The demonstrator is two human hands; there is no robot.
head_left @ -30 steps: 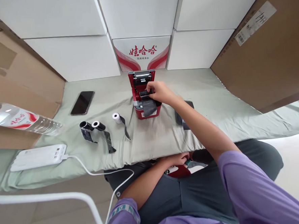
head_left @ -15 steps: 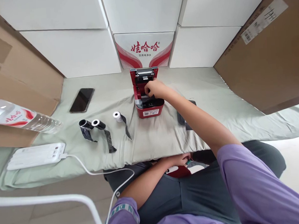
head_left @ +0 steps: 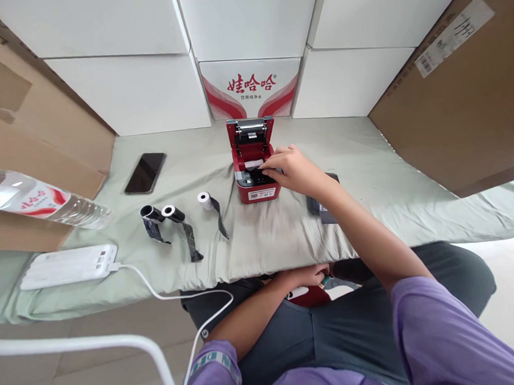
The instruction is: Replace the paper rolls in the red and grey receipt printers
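A small red label printer [head_left: 259,193] stands on the cloth with its lid tipped back. Inside its bay lies a white roll [head_left: 254,163] with a dark strip leading off it. My right hand [head_left: 293,170] is at the right front of the bay, thumb and forefinger pinched on the dark strip's end, other fingers loosely spread. Down in my lap, my left hand [head_left: 312,275] has its fingers curled by a red and white item [head_left: 309,295]; what they grip, if anything, is hidden. Left of the printer stand a white roll with a dark tail [head_left: 205,201] and two dark rolls [head_left: 173,214].
A phone [head_left: 145,173], a water bottle [head_left: 44,200] and a cabled power bank [head_left: 70,266] are at the left. Dark small boxes [head_left: 326,211] lie under my right forearm. White cartons [head_left: 124,93] line the back; brown cartons [head_left: 460,99] flank both sides.
My right hand has drawn out of the printer's bay toward the right and front, uncovering the white roll inside. My left hand stays in my lap.
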